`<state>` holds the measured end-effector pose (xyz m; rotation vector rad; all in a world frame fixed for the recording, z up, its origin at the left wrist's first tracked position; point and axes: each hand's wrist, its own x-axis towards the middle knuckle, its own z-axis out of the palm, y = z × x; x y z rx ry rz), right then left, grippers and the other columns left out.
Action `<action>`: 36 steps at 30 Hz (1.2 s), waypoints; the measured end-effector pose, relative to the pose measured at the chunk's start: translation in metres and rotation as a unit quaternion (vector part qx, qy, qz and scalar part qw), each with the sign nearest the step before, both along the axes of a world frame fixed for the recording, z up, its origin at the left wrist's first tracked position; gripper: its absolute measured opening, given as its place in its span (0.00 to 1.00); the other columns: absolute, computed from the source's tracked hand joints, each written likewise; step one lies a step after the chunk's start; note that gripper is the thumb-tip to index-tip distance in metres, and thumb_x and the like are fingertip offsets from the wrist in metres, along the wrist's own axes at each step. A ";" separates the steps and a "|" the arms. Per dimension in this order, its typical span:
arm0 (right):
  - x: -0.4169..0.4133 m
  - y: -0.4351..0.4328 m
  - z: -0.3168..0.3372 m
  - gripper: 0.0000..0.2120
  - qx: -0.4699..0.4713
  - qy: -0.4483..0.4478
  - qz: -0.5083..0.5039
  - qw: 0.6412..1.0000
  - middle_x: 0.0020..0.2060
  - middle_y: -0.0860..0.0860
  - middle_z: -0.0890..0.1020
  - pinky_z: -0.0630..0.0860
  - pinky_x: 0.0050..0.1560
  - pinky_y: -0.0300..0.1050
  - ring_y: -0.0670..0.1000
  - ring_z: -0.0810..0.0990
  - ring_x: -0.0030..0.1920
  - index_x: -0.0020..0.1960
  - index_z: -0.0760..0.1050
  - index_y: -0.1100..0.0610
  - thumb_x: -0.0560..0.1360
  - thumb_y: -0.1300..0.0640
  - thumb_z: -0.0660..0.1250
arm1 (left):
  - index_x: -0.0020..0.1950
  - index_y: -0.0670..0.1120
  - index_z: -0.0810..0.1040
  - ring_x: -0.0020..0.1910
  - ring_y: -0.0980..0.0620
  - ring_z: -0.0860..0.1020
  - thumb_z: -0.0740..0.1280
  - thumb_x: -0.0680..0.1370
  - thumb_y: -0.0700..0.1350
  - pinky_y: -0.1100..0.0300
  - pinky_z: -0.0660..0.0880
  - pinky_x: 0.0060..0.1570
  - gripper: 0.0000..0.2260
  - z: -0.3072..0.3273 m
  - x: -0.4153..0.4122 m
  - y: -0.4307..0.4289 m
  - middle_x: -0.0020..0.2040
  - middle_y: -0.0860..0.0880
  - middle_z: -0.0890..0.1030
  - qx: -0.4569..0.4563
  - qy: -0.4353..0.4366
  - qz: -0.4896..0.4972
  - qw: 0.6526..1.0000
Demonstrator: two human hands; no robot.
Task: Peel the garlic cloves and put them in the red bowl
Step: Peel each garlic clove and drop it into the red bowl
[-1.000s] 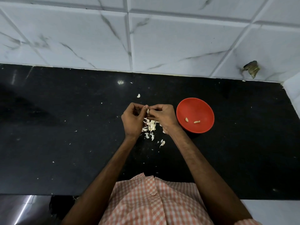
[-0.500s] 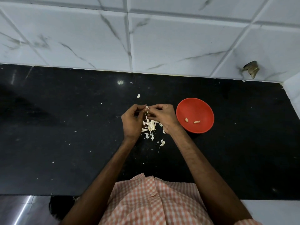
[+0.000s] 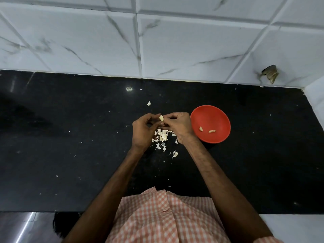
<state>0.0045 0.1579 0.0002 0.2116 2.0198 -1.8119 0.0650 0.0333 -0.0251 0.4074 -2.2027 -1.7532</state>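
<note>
A pale garlic clove (image 3: 161,118) is held between both hands above the black counter. My left hand (image 3: 142,131) pinches it from the left with curled fingers, and my right hand (image 3: 178,125) pinches it from the right. Below the hands lies a heap of white garlic cloves and skins (image 3: 163,136). The red bowl (image 3: 217,116) stands just right of my right hand, with two peeled cloves (image 3: 206,130) lying in it.
The black counter (image 3: 70,137) carries scattered white skin flakes, and one loose skin piece (image 3: 148,103) lies behind the hands. A white marble-tiled wall (image 3: 157,41) runs along the back. A broken fitting (image 3: 270,75) sticks out of the wall at the right.
The clove shows a little more between the fingertips than before. Both hands have stayed in the same spot over the heap.
</note>
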 end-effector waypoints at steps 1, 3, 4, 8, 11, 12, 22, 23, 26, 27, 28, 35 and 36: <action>0.000 0.000 0.000 0.03 -0.003 0.000 0.000 1.000 0.39 0.61 0.85 0.85 0.45 0.50 0.52 0.86 0.37 0.47 0.83 0.68 0.74 0.69 0.72 | 0.54 0.41 0.84 0.40 0.57 0.84 0.76 0.73 0.34 0.66 0.80 0.37 0.11 0.000 0.000 0.000 0.44 0.52 0.85 0.005 -0.002 -0.001 1.000; 0.000 0.000 0.002 0.01 -0.014 -0.002 -0.001 1.000 0.39 0.61 0.85 0.85 0.44 0.48 0.51 0.86 0.37 0.46 0.82 0.67 0.75 0.69 0.72 | 0.54 0.40 0.84 0.36 0.56 0.84 0.76 0.74 0.34 0.63 0.79 0.29 0.10 0.003 0.001 0.000 0.43 0.49 0.85 0.022 -0.008 0.000 1.000; 0.001 0.000 0.003 0.02 -0.020 -0.003 -0.002 1.000 0.40 0.61 0.85 0.85 0.45 0.48 0.52 0.85 0.37 0.45 0.82 0.66 0.75 0.69 0.71 | 0.55 0.40 0.84 0.34 0.55 0.84 0.76 0.74 0.34 0.62 0.78 0.27 0.10 0.004 0.001 -0.001 0.43 0.48 0.86 0.028 -0.010 0.000 1.000; 0.000 0.002 0.007 0.04 -0.037 -0.002 0.003 0.999 0.40 0.60 0.85 0.85 0.45 0.49 0.54 0.86 0.40 0.42 0.82 0.63 0.75 0.68 0.73 | 0.56 0.40 0.83 0.28 0.55 0.81 0.76 0.74 0.36 0.58 0.78 0.24 0.12 0.007 0.002 -0.003 0.43 0.46 0.86 0.016 -0.022 -0.021 0.999; -0.001 0.004 0.007 0.06 -0.041 0.003 0.019 0.999 0.38 0.57 0.84 0.85 0.46 0.49 0.53 0.86 0.39 0.42 0.82 0.62 0.75 0.70 0.71 | 0.55 0.41 0.84 0.27 0.54 0.81 0.77 0.74 0.39 0.58 0.78 0.24 0.10 0.007 0.003 -0.006 0.42 0.47 0.86 -0.007 -0.023 -0.023 0.999; -0.002 0.005 0.007 0.06 -0.038 0.006 0.025 0.999 0.38 0.57 0.84 0.85 0.46 0.49 0.52 0.86 0.39 0.42 0.82 0.61 0.76 0.70 0.70 | 0.55 0.41 0.85 0.28 0.56 0.81 0.76 0.75 0.39 0.60 0.77 0.24 0.10 0.006 0.003 -0.006 0.42 0.48 0.86 -0.020 -0.019 -0.021 0.999; -0.010 0.011 -0.008 0.07 0.040 0.092 0.043 0.994 0.43 0.54 0.84 0.85 0.47 0.47 0.48 0.84 0.43 0.54 0.82 0.62 0.80 0.65 0.67 | 0.55 0.47 0.85 0.33 0.48 0.81 0.72 0.79 0.43 0.49 0.80 0.29 0.06 0.003 0.002 -0.009 0.37 0.48 0.84 0.060 -0.026 0.008 0.998; -0.011 0.011 -0.011 0.07 0.082 0.115 0.062 0.988 0.44 0.53 0.84 0.84 0.48 0.47 0.48 0.84 0.45 0.55 0.83 0.62 0.81 0.63 0.66 | 0.56 0.45 0.85 0.33 0.46 0.81 0.71 0.80 0.42 0.49 0.80 0.28 0.06 0.002 0.002 -0.010 0.39 0.44 0.85 0.074 -0.031 0.010 0.997; -0.011 0.012 -0.023 0.13 0.239 0.226 0.131 0.935 0.40 0.51 0.80 0.74 0.43 0.45 0.49 0.80 0.40 0.47 0.83 0.60 0.82 0.53 0.66 | 0.57 0.43 0.84 0.36 0.48 0.81 0.67 0.82 0.40 0.56 0.78 0.25 0.07 0.002 0.001 -0.012 0.46 0.44 0.86 0.094 -0.041 0.011 0.995; -0.010 0.011 -0.025 0.13 0.272 0.249 0.140 0.919 0.39 0.52 0.80 0.71 0.42 0.44 0.49 0.78 0.39 0.46 0.83 0.60 0.82 0.53 0.67 | 0.58 0.43 0.83 0.37 0.49 0.81 0.66 0.83 0.39 0.59 0.77 0.24 0.08 0.002 0.001 -0.012 0.48 0.45 0.86 0.103 -0.044 0.013 0.994; -0.010 0.011 -0.028 0.11 0.282 0.262 0.141 0.912 0.39 0.52 0.81 0.72 0.42 0.44 0.48 0.79 0.39 0.46 0.83 0.60 0.81 0.54 0.69 | 0.58 0.42 0.83 0.37 0.50 0.81 0.65 0.83 0.39 0.60 0.76 0.23 0.08 0.002 0.001 -0.012 0.49 0.45 0.86 0.121 -0.047 0.016 0.991; -0.004 0.005 -0.037 0.21 0.316 0.242 0.225 0.889 0.50 0.53 0.86 0.82 0.55 0.49 0.50 0.84 0.50 0.56 0.82 0.58 0.69 0.77 0.67 | 0.56 0.39 0.84 0.36 0.56 0.79 0.69 0.80 0.39 0.64 0.72 0.22 0.07 0.005 0.000 -0.011 0.50 0.44 0.86 0.231 -0.070 0.050 0.969; -0.006 0.005 -0.039 0.21 0.318 0.243 0.232 0.887 0.50 0.53 0.87 0.82 0.56 0.49 0.51 0.85 0.51 0.56 0.83 0.59 0.69 0.77 0.67 | 0.56 0.40 0.84 0.36 0.56 0.79 0.70 0.80 0.39 0.64 0.72 0.22 0.07 0.005 0.000 -0.011 0.50 0.43 0.86 0.228 -0.067 0.052 0.970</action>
